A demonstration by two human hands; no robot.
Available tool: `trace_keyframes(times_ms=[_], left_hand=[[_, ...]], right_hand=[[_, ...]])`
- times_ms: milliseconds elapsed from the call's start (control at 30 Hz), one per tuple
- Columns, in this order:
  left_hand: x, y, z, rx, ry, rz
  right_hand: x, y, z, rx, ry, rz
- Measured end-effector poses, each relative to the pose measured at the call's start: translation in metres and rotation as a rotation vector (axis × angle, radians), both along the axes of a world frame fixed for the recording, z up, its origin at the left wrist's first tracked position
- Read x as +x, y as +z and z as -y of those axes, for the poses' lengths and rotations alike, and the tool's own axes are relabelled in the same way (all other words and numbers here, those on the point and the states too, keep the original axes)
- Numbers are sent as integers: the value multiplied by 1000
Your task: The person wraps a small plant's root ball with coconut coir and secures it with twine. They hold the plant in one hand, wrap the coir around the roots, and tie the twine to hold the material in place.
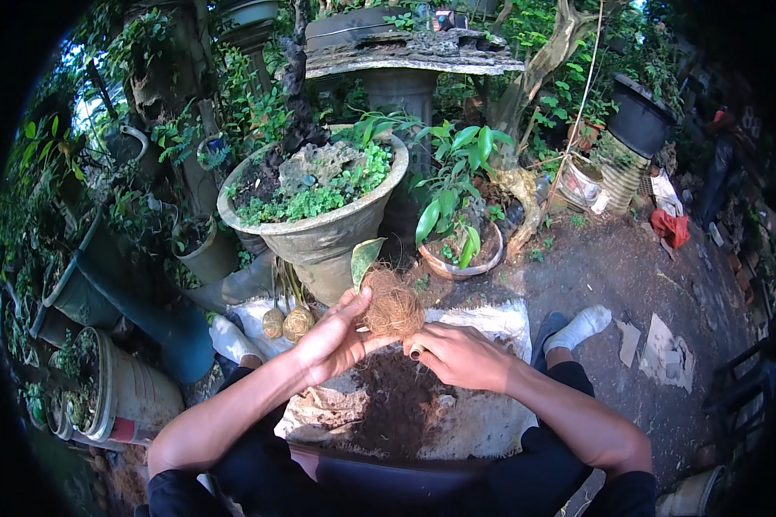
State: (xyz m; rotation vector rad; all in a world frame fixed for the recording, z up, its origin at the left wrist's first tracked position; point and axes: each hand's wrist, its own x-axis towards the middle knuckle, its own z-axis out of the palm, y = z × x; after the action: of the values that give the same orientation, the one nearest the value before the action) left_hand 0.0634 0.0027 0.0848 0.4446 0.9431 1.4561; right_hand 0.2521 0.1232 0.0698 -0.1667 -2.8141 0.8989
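A ball wrapped in brown coconut fibre (pixel 391 302) rests in my left hand (pixel 334 338), whose fingers curl round its left side and underside. From its top left rises a single mottled green leaf (pixel 366 261). Against the ball's lower right, my right hand (pixel 467 355) is closed round a small brown spool (pixel 416 351), whose round end shows between the fingers. Any thread between spool and ball is too fine to make out. Below both hands lies a whitish sack sheet (pixel 491 327) with dark soil (pixel 392 405) spread over it.
Two round, yellowish-brown balls (pixel 297 324) sit at the sheet's left edge. Beyond stand a large stone-coloured planter (pixel 319 250) and a low bowl with a leafy plant (pixel 466 269). Buckets (pixel 129 388) line the left. My socked feet (pixel 585 327) flank the sheet.
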Motion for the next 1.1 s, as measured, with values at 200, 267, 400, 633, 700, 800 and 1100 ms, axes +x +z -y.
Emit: trace_keyframes(times_ms=[200,267,400,633,700,800,1100], left_hand=[[-13,-5,-2,15,37,-61],[-18,-5,-2,-9,62,-60],[-23,-7,0,-10,71,-26],[-16,-13,-6,12,214,-304],[-13,-12,-6,-42,224,-405],[-10,-10,-6,-15,186,-555],[2,-13,-5,120,22,-911]], right_hand=[[0,3,9,50,73,12],[1,6,12,47,64,2],[6,15,15,47,104,6],[8,24,17,-33,85,-73],[8,25,16,-67,103,-82],[7,27,15,-105,121,-93],[6,25,10,-233,26,-36]])
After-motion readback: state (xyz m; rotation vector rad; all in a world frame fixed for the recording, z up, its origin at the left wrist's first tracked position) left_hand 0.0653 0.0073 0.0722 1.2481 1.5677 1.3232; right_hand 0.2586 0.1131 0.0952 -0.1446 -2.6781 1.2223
